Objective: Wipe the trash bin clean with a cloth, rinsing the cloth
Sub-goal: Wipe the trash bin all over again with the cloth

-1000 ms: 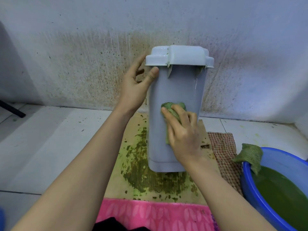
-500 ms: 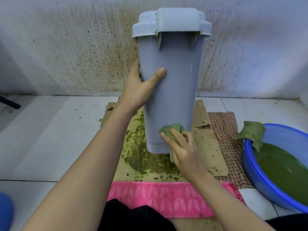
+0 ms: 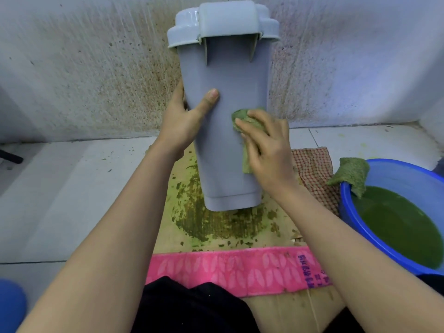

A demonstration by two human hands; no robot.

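Observation:
A tall grey trash bin with its lid on stands upright on stained cardboard, close to the wall. My left hand grips its left side, thumb across the front face. My right hand presses a green cloth flat against the bin's front right, about halfway up. Part of the cloth hangs below my palm. A second green cloth is draped over the rim of a blue basin holding green water, at the right.
The cardboard under the bin is smeared with green-brown grime. A checked cloth lies between bin and basin. A pink towel lies near my knees. The wall behind is spattered. White floor tiles stretch to the left.
My right hand has slid the cloth up from the bin's bottom edge to its middle. My left hand keeps its grip on the left side.

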